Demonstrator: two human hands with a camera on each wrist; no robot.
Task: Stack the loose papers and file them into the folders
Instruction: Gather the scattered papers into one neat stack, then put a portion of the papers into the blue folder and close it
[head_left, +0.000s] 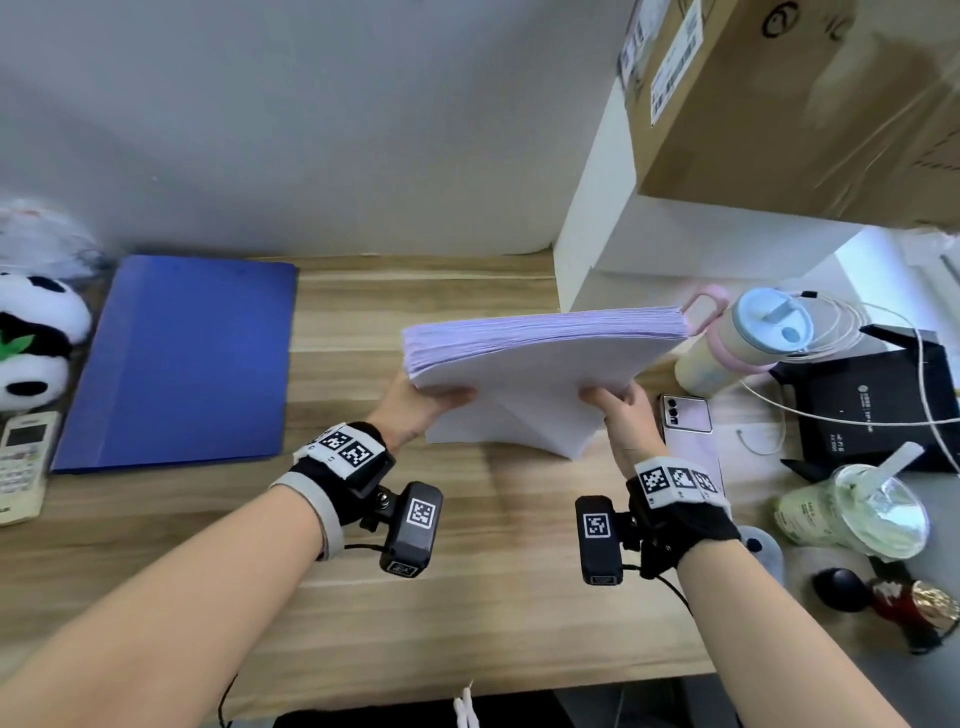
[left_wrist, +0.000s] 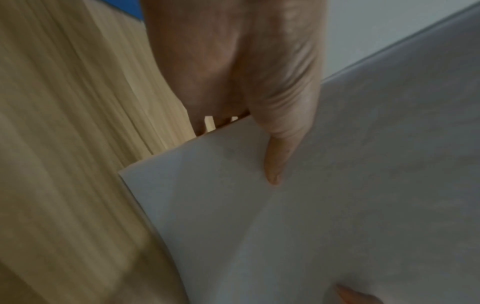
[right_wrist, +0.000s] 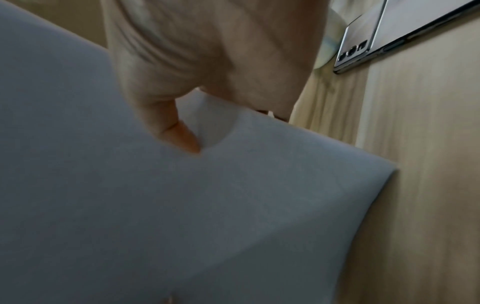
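A thick stack of white paper (head_left: 535, 379) stands tilted on its lower edge on the wooden desk (head_left: 415, 597), its top edge facing me. My left hand (head_left: 421, 408) grips its left side, thumb (left_wrist: 275, 162) across the near sheet (left_wrist: 337, 185). My right hand (head_left: 621, 413) grips the right side, thumb (right_wrist: 182, 133) pressing into the sheet (right_wrist: 155, 205); the other fingers of both hands are hidden behind the stack. A closed blue folder (head_left: 182, 364) lies flat at the back left of the desk, well apart from the stack.
A phone (head_left: 685, 415) lies just right of the stack, a pastel tumbler (head_left: 748, 343) behind it. Further right are a black router (head_left: 878, 405) with white cables, and a plastic cup (head_left: 862, 509). A panda toy (head_left: 31, 338) and a white remote (head_left: 21, 462) sit at far left.
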